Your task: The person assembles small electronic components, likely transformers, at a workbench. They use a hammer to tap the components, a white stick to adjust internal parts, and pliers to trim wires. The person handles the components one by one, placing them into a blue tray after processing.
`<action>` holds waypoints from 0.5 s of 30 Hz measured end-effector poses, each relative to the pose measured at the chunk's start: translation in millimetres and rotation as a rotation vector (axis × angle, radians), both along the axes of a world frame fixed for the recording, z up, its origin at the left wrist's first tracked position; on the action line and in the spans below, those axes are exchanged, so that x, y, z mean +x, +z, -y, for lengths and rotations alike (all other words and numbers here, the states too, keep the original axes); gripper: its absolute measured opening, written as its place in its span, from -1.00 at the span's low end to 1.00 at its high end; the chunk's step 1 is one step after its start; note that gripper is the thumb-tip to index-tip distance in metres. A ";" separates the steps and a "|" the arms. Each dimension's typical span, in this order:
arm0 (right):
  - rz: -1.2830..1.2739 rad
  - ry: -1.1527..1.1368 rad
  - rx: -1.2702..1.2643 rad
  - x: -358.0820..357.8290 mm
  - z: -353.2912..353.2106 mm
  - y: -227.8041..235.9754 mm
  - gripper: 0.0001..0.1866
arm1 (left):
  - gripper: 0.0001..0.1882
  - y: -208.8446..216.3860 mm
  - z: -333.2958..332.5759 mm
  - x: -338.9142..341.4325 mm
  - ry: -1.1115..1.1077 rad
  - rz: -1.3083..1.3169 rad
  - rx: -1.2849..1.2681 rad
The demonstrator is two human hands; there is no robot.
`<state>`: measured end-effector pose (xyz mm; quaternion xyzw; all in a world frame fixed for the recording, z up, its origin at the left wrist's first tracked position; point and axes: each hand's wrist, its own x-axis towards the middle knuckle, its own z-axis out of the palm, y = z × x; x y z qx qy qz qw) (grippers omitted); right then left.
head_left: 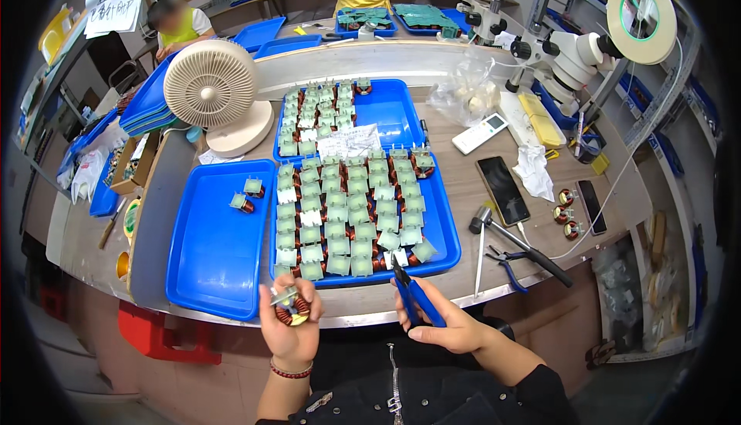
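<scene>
Wound coil [292, 311] being grasped in left hand [290, 334] above near edge of tabletop [465, 186]; pliers [417, 299] being gripped in right hand [451, 326], long axis pointing away, over near edge of filled tray [442, 228]. Coil being held left of pliers, apart.

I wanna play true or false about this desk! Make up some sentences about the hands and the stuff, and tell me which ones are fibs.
1. The left hand holds a coil. True.
2. The right hand is empty. False: it holds blue-handled pliers.
3. The blue tray in front of the fan has two coils in it. True.
4. The fan is bright red. False: it is cream-coloured.
5. A white remote lies on the desk. True.
6. The larger black phone is inside a tray. False: it lies on the desk, outside the trays.
</scene>
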<state>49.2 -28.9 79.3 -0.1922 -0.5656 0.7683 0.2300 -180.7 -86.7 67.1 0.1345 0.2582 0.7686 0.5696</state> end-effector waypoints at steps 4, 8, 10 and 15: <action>0.060 -0.220 0.605 -4.9 -6.7 1.2 -0.47 | -0.60 14.2 -15.9 19.4 -0.076 -0.020 0.020; 0.351 -0.419 1.089 0.7 -9.9 34.0 -0.49 | -0.62 27.0 -35.7 41.8 -0.159 -0.084 0.056; 0.430 -0.431 1.137 -2.6 -7.8 38.4 -0.47 | -0.61 24.3 -36.9 45.6 -0.145 -0.190 0.111; 0.540 -0.399 1.234 -3.8 -8.8 33.7 -0.42 | -0.62 21.8 -37.6 48.9 -0.172 -0.159 0.127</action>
